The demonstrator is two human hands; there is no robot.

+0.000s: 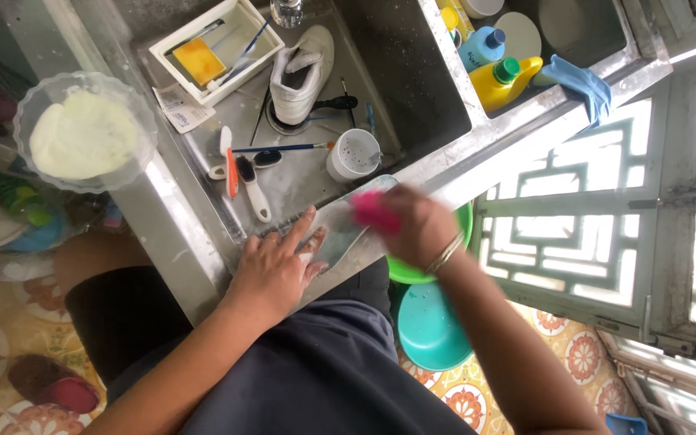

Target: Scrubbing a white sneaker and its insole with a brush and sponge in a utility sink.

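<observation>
A pale insole (340,229) is being held flat on the front rim of the metal sink (203,242). It is being pressed down by the left hand (271,270), which is spread wide open with the fingers lying on the insole's near end. A pink brush (372,211) is being gripped by the right hand (416,225), whose fingers are curled tight around it. The brush is being pushed against the far end of the insole, and this hand is looking blurry.

Inside the sink, a white shoe (304,72) is being kept on its side near the drain. A white cup (354,155) is standing just beside the insole. A few brushes (243,173) are lying on the sink floor near the left hand. A white tray (217,48) with a yellow sponge (197,60) in it is being kept at the back.

A clear bowl (82,129) with something white in it is sitting on the sink's left edge. Yellow and blue bottles (497,68) are standing in the next basin. A green basin (412,270) is being half hidden under the right hand
</observation>
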